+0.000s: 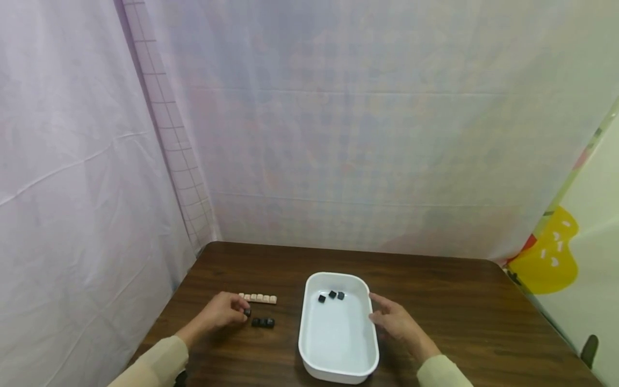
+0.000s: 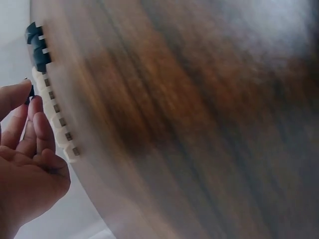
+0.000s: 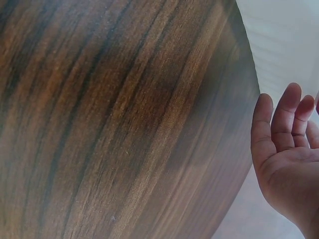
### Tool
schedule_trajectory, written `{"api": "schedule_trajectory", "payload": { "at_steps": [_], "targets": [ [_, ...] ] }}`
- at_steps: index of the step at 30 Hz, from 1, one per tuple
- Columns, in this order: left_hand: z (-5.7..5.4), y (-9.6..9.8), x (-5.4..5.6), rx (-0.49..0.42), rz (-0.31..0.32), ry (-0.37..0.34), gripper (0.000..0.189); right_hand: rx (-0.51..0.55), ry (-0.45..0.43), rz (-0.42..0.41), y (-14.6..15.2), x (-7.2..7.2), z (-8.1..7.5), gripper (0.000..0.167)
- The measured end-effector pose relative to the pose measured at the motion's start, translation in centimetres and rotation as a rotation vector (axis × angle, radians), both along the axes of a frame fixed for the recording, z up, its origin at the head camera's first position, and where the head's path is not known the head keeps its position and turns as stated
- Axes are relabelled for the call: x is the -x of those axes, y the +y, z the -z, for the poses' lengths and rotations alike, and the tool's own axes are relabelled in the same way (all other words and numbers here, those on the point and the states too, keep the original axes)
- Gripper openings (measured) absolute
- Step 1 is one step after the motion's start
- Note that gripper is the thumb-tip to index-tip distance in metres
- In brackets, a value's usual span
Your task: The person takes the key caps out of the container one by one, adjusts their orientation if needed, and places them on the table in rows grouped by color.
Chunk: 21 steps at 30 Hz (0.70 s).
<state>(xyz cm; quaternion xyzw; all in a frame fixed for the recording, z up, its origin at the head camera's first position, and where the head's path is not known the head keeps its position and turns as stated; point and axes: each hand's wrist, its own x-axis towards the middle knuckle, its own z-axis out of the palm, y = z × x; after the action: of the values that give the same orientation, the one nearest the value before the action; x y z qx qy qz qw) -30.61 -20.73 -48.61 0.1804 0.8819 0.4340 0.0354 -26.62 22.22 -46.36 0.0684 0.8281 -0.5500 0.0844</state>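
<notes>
My left hand (image 1: 223, 312) pinches a black keycap (image 1: 247, 312) between thumb and fingertips; the left wrist view shows its dark edge (image 2: 31, 92) between them. Just right of that hand, a short row of black keycaps (image 1: 263, 322) lies on the table. Behind it runs a row of cream keycaps (image 1: 260, 298), its left end partly hidden by the hand. A white rectangular tray (image 1: 338, 373) stands to the right, with 3 black keycaps (image 1: 332, 294) at its far end. My right hand (image 1: 398, 325) rests against the tray's right rim, fingers extended.
The dark wood-grain table (image 1: 450, 301) has rounded far corners. A pale curtain (image 1: 348, 134) hangs behind it, and another white curtain (image 1: 72, 188) is at the left. A yellow shape (image 1: 551, 263) shows on the right wall.
</notes>
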Motion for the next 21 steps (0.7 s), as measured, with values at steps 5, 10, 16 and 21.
{"api": "schedule_trajectory", "payload": {
  "at_steps": [5, 10, 16, 21],
  "targets": [
    [0.52, -0.15, 0.11, 0.034, 0.049, 0.019, 0.020, -0.010, -0.007, -0.005, 0.02, 0.03, -0.07, 0.059],
    [0.75, -0.08, -0.05, 0.057, 0.070, 0.029, 0.020, -0.012, 0.006, 0.003, 0.04, 0.04, 0.08, 0.059],
    [0.86, 0.11, -0.15, 0.053, 0.065, 0.000, 0.020, -0.010, 0.013, 0.005, 0.03, 0.11, 0.22, 0.059],
    [0.83, 0.31, -0.23, 0.043, 0.055, -0.017, 0.022, -0.008, 0.001, 0.006, 0.07, 0.09, 0.14, 0.059]
  ]
}}
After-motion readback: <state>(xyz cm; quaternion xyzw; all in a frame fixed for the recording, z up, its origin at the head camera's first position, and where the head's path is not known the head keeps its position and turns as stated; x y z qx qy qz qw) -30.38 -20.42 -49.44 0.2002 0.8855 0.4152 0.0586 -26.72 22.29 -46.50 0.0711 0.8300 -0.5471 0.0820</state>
